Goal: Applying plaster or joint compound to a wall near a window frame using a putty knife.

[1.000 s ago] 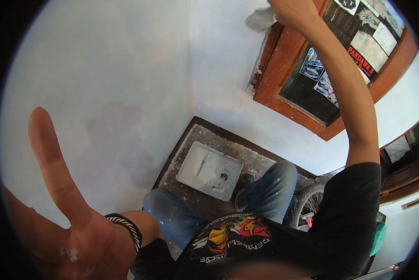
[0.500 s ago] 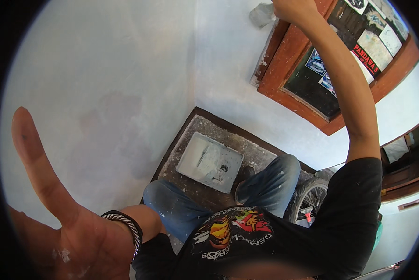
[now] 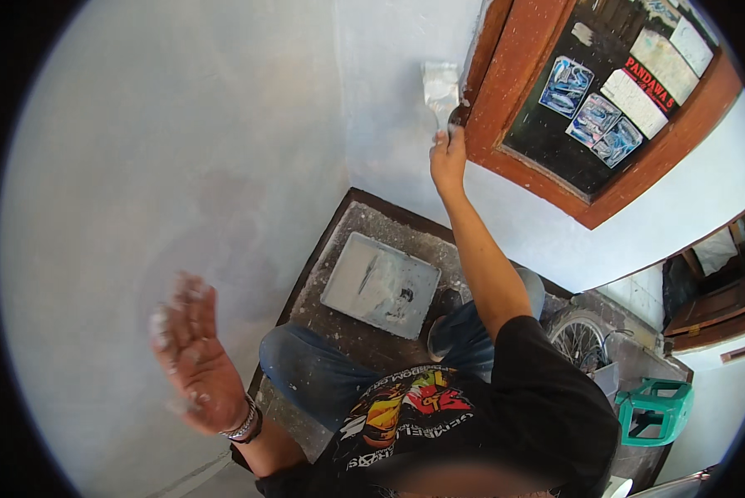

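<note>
"Wide flat-headed hand tool [image 3: 441,83]: where is it?"

"In the right hand [image 3: 448,168], its handle gripped between thumb and fingers, the head pointing up along the pale wall [image 3: 389,133]. Brush or scraper, I can't tell, nor whether it touches the wall."

"And the left hand [image 3: 196,378]?"

"Well apart from the right, raised, palm toward the camera, fingers loosely extended and whitish at the blurred tips. A banded bracelet [image 3: 246,423] circles the wrist. Whether it touches the side wall [image 3: 140,166], I can't tell."

"How much room does the tool have?"

"Tight on its right: the brown edge of the wooden window frame [image 3: 505,91] runs just beside it. On its left, a strip of pale wall reaches to the inside corner."

"And below?"

"A dark baseboard [image 3: 406,217] edges the floor. The shallow grey tray [image 3: 372,320], smeared with pale paste, lies between that border and the knees in blue jeans [image 3: 294,353], with a margin of speckled floor along its far side."

"Farther out?"

"Right of the black sleeve, a spoked wheel [image 3: 576,339], then a green plastic stool [image 3: 678,411]."
</note>
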Tool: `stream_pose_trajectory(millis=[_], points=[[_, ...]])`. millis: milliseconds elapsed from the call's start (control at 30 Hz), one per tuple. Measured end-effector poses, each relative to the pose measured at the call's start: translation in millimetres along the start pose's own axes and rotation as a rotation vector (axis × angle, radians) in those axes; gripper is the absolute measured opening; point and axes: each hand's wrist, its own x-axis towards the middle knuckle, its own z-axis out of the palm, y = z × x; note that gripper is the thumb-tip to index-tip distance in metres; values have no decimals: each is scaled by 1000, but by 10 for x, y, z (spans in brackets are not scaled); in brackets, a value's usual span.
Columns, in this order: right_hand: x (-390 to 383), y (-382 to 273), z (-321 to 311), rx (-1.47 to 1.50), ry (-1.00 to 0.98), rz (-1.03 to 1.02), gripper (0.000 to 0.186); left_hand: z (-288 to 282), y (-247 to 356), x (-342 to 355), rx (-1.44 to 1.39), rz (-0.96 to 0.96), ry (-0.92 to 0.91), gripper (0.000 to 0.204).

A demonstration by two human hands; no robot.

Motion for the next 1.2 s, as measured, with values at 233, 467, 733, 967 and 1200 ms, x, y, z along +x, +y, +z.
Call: stream_pose_trajectory(millis=[233,467,733,967,1200], points=[[-280,244,365,37,81,262,22,-235,22,-788,433,-514,154,92],[-1201,515,341,528,-7,818,15,-300,-62,-1059,547,-626,188,81],[-855,98,124,769,-84,890,16,-250,-262,-1176,489,-705,93,67],[-396,-257,69,646,-96,720,15,-268,-286,-1170,479,-653,81,67],[-648,-538,-57,682,-169,515,9,-249,-241,-1129,542,-659,104,66]])
